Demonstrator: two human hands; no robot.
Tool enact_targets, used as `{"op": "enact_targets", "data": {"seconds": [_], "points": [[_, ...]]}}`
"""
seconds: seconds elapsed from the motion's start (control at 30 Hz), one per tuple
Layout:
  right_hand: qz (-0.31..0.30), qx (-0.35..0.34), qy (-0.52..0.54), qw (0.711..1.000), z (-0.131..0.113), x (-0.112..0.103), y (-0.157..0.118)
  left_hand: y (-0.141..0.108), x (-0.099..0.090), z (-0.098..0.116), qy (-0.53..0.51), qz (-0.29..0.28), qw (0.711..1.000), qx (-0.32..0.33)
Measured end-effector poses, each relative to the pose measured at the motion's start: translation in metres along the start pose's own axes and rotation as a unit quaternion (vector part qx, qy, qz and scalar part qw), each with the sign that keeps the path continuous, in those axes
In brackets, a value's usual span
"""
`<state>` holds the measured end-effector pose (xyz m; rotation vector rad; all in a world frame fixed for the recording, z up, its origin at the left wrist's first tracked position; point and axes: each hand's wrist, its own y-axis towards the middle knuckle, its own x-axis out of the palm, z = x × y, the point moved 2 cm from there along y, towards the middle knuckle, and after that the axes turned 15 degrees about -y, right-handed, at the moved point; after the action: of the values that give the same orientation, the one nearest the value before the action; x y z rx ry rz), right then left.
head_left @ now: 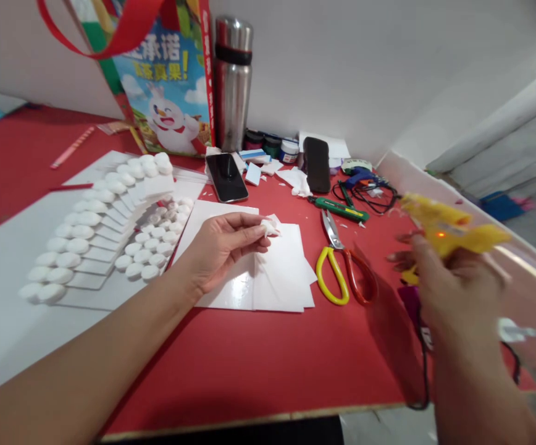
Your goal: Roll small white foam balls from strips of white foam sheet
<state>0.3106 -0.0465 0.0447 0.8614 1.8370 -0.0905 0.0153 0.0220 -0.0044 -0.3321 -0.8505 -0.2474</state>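
"What did the left hand (226, 244) hold?"
"A white bit (272, 228), pinched — above the white sheets (281, 275)."
"And the right hand (457, 290)?"
"It gripped a glue gun (439, 224) — right of the scissors (337, 243), which lay on the table (296, 364)."

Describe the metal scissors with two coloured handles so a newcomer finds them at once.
On the red tabletop, find the flat white sheets below the left hand. Just right of these lie the metal scissors, blades pointing away. Unlike the slim green tool by their tips, they have one yellow and one red handle.
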Motion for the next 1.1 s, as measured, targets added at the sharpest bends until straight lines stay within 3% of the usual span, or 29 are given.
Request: {"op": "enact_targets", "data": {"seconds": [0.03,0.1,0.17,0.23,0.37,0.47,0.9,1.1], "points": [[0.01,0.039,0.145,0.989,-0.011,-0.005,-0.005,0.0,0.0,0.0,0.007,0.003,1.0,0.004],[-0.045,0.045,0.355,0.933,-0.04,-0.008,-0.014,0.0,0.001,0.0,0.02,0.007,1.0,0.004],[-0.188,0.031,0.451,0.872,-0.069,0.001,-0.022,0.0,0.001,0.0,0.029,0.008,1.0,-0.004],[-0.281,0.006,0.449,0.848,-0.09,0.017,-0.03,-0.001,0.001,-0.001,0.033,0.007,0.999,-0.011],[-0.324,-0.038,0.372,0.869,-0.104,0.051,-0.039,0.0,0.0,-0.001,0.04,0.001,0.999,-0.01],[-0.335,-0.073,0.351,0.871,-0.103,0.065,-0.042,0.0,-0.001,-0.002,0.061,-0.01,0.998,-0.006],[-0.294,-0.133,0.317,0.892,-0.099,0.061,-0.049,0.0,-0.003,-0.009,0.125,-0.026,0.992,-0.016],[-0.273,-0.11,0.335,0.895,-0.096,0.06,-0.046,0.0,-0.001,-0.01,0.104,-0.023,0.994,-0.021]]}}
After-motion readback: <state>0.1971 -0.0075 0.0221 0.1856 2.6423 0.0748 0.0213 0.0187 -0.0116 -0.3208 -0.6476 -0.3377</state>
